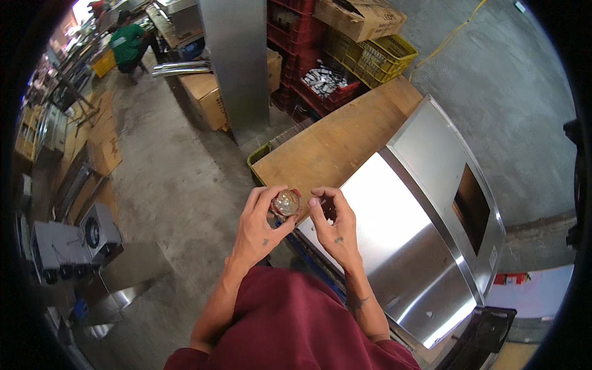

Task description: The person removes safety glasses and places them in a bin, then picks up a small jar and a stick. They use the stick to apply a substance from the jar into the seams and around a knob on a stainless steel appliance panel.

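Between the thumb and fingers of my left hand [254, 227] is a small round clear jar [286, 203] with red on its rim. It looks glassy, and its contents are too small to make out. Just to its right, my right hand [339, 233] is closed, with the thumb against bent fingers. Whatever those fingers hold is hidden. Both hands are above the near end of a brown wooden board [336, 142], beside a large shiny stainless steel hood-like piece [388, 216].
Red crates [333, 102] of small metal parts and a yellow crate [388, 55] under a cardboard box [364, 18] stand beyond the board. A grey pillar [237, 68] rises ahead. Far left, a person in green [127, 43] crouches. Metal boxes [58, 246] sit at lower left.
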Available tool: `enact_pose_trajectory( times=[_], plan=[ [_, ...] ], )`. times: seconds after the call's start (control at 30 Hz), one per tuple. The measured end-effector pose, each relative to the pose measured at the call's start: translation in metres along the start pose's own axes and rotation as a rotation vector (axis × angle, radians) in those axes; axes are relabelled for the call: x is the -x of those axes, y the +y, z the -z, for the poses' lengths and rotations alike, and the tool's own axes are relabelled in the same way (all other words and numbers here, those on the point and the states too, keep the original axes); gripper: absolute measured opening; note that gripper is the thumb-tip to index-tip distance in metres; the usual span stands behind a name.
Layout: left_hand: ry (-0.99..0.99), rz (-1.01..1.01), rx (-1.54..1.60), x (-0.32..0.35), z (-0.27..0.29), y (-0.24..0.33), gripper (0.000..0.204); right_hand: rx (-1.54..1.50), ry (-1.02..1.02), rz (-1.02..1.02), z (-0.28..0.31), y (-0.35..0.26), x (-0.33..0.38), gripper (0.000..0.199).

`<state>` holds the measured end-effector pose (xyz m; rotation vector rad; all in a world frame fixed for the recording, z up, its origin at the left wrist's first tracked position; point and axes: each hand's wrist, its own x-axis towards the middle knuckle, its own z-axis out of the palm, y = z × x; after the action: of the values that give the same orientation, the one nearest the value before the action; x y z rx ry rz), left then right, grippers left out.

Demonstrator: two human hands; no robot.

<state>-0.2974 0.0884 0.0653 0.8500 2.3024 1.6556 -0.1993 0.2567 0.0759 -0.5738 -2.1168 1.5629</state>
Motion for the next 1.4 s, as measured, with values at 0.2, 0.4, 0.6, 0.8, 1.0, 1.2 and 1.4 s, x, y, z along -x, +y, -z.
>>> enact_pose_trajectory(
  times=[0.2, 0.4, 0.6, 0.8, 1.0, 1.2, 1.4],
  plan=[
    [-0.170, -0.108, -0.002, -0.040, 0.028, -0.025, 0.066, 0.308, -0.052, 0.165, -0.015, -0.034, -0.040, 0.028],
    [-0.242, -0.167, -0.024, -0.064, 0.031, -0.035, 0.067, 0.442, -0.057, 0.185, -0.023, -0.035, -0.063, 0.020],
    [-0.248, -0.135, -0.040, -0.074, 0.028, -0.035, 0.065, 0.390, -0.035, 0.211, -0.016, -0.028, -0.069, 0.018],
    [-0.248, -0.105, -0.039, -0.083, 0.009, -0.024, 0.063, 0.426, 0.047, 0.297, 0.009, -0.012, -0.060, 0.013],
    [-0.249, -0.138, -0.056, -0.089, -0.010, -0.016, 0.061, 0.442, 0.114, 0.374, 0.029, -0.008, -0.053, 0.015],
    [-0.282, -0.165, -0.067, -0.091, -0.032, -0.009, 0.064, 0.378, 0.173, 0.349, 0.034, 0.003, -0.049, 0.017],
    [-0.303, -0.178, -0.088, -0.091, -0.043, -0.002, 0.065, 0.406, 0.160, 0.306, 0.045, 0.008, -0.049, 0.018]
  ],
)
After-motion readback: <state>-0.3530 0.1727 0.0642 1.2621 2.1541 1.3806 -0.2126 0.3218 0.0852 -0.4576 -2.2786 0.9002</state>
